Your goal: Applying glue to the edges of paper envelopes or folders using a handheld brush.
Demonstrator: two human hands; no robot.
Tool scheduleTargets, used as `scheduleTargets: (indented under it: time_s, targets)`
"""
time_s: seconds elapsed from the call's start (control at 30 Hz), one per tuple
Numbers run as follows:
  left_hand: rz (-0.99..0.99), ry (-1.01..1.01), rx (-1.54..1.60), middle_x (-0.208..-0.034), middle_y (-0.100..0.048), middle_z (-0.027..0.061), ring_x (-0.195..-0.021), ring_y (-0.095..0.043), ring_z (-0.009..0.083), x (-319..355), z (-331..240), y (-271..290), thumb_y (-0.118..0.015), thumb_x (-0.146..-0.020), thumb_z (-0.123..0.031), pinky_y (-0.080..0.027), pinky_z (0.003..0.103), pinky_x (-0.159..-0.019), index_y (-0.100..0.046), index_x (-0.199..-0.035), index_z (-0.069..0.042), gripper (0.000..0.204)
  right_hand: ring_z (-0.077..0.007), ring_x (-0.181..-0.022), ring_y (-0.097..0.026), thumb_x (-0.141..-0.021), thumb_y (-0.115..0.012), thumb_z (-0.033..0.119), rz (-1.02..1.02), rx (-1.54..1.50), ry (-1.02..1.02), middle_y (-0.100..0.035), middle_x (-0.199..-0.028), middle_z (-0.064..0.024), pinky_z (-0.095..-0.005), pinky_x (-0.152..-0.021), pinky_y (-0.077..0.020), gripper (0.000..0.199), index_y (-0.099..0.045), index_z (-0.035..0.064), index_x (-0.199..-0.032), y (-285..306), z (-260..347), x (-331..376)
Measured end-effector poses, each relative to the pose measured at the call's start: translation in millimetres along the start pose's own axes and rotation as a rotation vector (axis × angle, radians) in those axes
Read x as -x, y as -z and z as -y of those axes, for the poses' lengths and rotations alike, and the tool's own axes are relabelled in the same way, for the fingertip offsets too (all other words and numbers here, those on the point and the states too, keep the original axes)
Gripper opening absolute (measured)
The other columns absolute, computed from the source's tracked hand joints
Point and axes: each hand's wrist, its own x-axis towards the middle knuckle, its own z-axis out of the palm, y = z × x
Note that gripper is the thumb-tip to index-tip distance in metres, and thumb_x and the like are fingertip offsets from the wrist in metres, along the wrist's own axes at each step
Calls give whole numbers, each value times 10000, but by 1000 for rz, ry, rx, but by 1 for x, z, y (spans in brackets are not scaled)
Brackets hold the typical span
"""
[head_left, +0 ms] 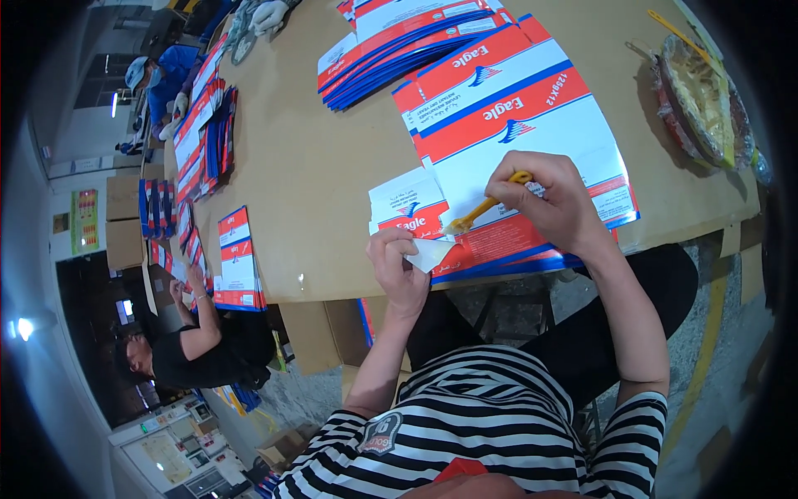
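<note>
Flat on the table in front of me lies a stack of unfolded printed cartons [540, 137] in red, white and blue. My left hand [394, 264] pinches a white flap [430, 254] at the near left of the top carton and bends it up. In my right hand [550, 198] is a brush with a yellow handle [482, 209], its fingers wrapped round the handle. The brush's pale tip points down and left, close to the raised flap; whether it touches the carton I cannot tell.
A plastic-lined bowl of pale paste [694, 100], with a yellow stick across it, stands at the far right. More flat cartons [399, 58] are piled at the back. Two other people work along the left, beside further carton stacks [237, 262] on the brown table [324, 166].
</note>
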Motion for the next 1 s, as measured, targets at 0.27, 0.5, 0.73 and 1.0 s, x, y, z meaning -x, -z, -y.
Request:
scheduleTargets:
  time_s: [0.27,0.5,0.73,1.0]
  targets:
    - [-6,-21,-19,-893,-560,83,-879,-525,264,-2,-3,1,-629,-629,105,-360,351,-798,-465,-775,-81,288,-172,-653,-594,-851,-659,126,128,-54,44,-623,-721,-79,-286,-608,-467,144,-627,-5,-802,-3,5,0]
    - [14,-37,-56,-907,-565,97,-876,-523,258,-2,0,2,-635,-654,89,-373,347,-802,-468,-783,-75,267,-183,-686,-624,-820,-691,125,152,-44,156,-643,-747,-76,-293,-615,-482,129,-641,7,-800,-8,6,0]
    - [5,-29,-25,-889,-557,82,-874,-512,258,-3,-1,1,-599,-647,92,-352,354,-813,-464,-770,-81,251,-153,-668,-603,-867,-650,156,46,-49,210,-625,-739,-62,-268,-588,-474,142,-638,22,-821,0,9,0]
    - [8,-48,-49,-913,-565,117,-848,-534,246,1,2,3,-616,-708,89,-415,320,-768,-461,-775,-62,226,-62,-623,-519,-952,-536,261,-298,-283,-191,-590,-720,-17,-199,-556,-432,272,-674,28,-923,-2,0,1]
